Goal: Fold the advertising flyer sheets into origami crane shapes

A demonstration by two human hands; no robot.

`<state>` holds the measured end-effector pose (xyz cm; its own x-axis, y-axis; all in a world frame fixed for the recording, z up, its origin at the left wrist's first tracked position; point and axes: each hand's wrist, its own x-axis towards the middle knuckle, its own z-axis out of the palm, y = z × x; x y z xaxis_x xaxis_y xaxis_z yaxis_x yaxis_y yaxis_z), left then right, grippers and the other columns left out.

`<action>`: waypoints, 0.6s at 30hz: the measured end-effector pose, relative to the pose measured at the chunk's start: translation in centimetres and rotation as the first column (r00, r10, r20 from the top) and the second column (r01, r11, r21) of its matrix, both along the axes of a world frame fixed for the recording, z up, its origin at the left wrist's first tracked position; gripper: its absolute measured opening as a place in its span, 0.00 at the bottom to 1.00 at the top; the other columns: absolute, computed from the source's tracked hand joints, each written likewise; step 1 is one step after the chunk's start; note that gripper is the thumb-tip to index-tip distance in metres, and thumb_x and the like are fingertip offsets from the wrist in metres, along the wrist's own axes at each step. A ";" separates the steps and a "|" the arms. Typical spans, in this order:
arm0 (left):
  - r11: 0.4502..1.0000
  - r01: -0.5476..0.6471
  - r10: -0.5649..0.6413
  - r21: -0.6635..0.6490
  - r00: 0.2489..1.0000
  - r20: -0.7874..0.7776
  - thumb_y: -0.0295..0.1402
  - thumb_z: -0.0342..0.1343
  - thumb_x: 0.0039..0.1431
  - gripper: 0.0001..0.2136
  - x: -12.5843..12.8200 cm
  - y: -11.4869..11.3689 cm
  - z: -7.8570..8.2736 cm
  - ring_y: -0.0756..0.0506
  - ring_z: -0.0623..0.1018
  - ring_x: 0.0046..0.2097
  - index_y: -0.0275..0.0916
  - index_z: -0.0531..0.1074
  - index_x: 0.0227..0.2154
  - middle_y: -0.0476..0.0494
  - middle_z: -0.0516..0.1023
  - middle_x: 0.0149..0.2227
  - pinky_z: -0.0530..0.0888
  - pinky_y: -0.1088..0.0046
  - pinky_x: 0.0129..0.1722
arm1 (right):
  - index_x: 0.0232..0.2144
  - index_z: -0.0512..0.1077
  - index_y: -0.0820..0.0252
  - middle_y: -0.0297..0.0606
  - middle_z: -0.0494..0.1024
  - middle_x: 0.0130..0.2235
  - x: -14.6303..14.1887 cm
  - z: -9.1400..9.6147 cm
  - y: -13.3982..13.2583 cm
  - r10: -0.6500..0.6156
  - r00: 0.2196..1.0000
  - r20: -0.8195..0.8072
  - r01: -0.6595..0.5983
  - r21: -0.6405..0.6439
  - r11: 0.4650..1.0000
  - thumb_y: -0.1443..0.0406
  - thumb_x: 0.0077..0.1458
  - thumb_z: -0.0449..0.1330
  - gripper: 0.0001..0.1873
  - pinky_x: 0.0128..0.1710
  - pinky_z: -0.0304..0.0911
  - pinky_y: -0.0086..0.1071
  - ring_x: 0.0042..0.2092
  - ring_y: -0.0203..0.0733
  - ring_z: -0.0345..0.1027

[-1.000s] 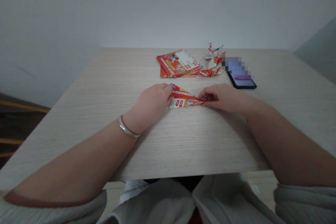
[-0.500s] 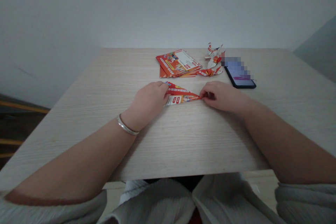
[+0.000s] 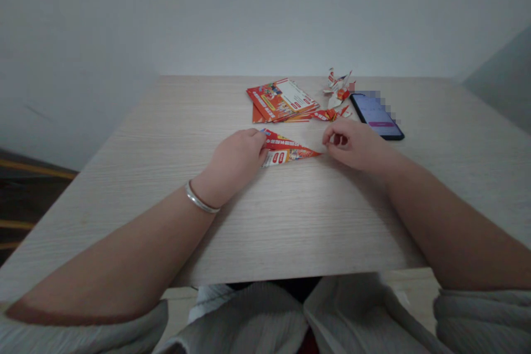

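A red and white printed paper (image 3: 288,149), folded into a long narrow point, lies on the table with its tip to the right. My left hand (image 3: 237,156) grips its wide end between thumb and fingers, hiding that end. Just beyond the tip, my right hand (image 3: 352,144) is raised slightly with thumb and forefinger pinched together. Nothing shows between those fingers, and they look apart from the paper.
Behind the folded paper is a stack of printed leaflets (image 3: 282,100). To its right are folded paper pieces with pointed ends (image 3: 338,91). A phone (image 3: 377,116) with a lit screen lies beyond my right hand on the pale wooden table (image 3: 265,221). A wall stands behind.
My right hand has let go of the paper's pointed tip and moved slightly up and right. My left hand and the folded paper have stayed in place.
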<state>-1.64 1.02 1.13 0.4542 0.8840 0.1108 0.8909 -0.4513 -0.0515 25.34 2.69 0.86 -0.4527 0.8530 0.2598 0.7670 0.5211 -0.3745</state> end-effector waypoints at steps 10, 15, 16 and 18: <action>0.999 -0.023 0.021 0.043 0.999 0.036 0.32 0.44 0.71 0.15 0.0 0.0 -0.4 0.38 0.80 0.45 0.33 0.75 0.43 0.35 0.81 0.43 0.75 0.63 0.45 | 0.46 0.79 0.60 0.45 0.82 0.51 -3.7 -2.0 -0.4 0.323 0.945 0.044 -0.326 0.119 0.938 0.71 0.63 0.54 0.15 0.55 0.67 0.43 0.53 0.48 0.73; 1.000 -0.020 0.020 0.019 1.000 0.018 0.31 0.46 0.69 0.13 -0.1 0.1 -0.1 0.38 0.80 0.46 0.33 0.76 0.42 0.34 0.81 0.43 0.75 0.62 0.46 | 0.53 0.78 0.60 0.46 0.81 0.55 -3.6 -2.2 -0.7 0.304 0.934 0.189 -0.332 0.142 0.932 0.70 0.65 0.53 0.19 0.56 0.68 0.46 0.54 0.49 0.74; 1.000 -0.025 0.025 0.015 0.999 0.023 0.31 0.46 0.68 0.13 -0.1 0.2 0.0 0.38 0.80 0.45 0.33 0.76 0.42 0.34 0.81 0.43 0.75 0.62 0.46 | 0.54 0.78 0.60 0.46 0.81 0.54 -3.6 -2.2 -0.7 0.302 0.930 0.209 -0.335 0.147 0.931 0.70 0.66 0.52 0.20 0.56 0.68 0.46 0.54 0.49 0.74; 0.999 -0.038 0.037 0.023 0.998 0.046 0.31 0.47 0.68 0.12 -0.2 0.2 -0.1 0.38 0.80 0.44 0.33 0.75 0.43 0.35 0.81 0.43 0.75 0.63 0.46 | 0.55 0.77 0.60 0.46 0.81 0.54 -3.7 -2.2 -0.7 0.300 0.924 0.235 -0.343 0.167 0.925 0.71 0.67 0.50 0.21 0.56 0.69 0.45 0.54 0.48 0.74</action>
